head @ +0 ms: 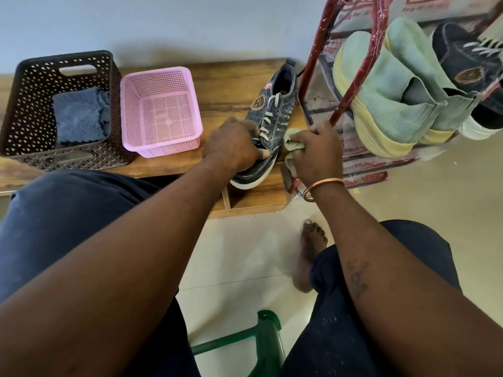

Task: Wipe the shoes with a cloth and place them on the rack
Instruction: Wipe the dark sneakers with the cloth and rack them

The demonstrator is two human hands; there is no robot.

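Left hand [234, 144]: my grip is curled round the toe end of the denim shoe [272, 118]. Right hand [317, 151]: grip bunched on a pale green cloth [291, 142], pressed to the shoe's side. Shoe: on the wooden counter [226, 83], toe toward me. Beyond, left: pink basket [160, 142]; brown basket [24, 110] holding a blue cloth [80, 118]. Right: rack [359, 69] with green shoes [381, 88].

Dark denim sneaker [275, 115] upright on bench [226, 85], green cloth [292, 139] against its side
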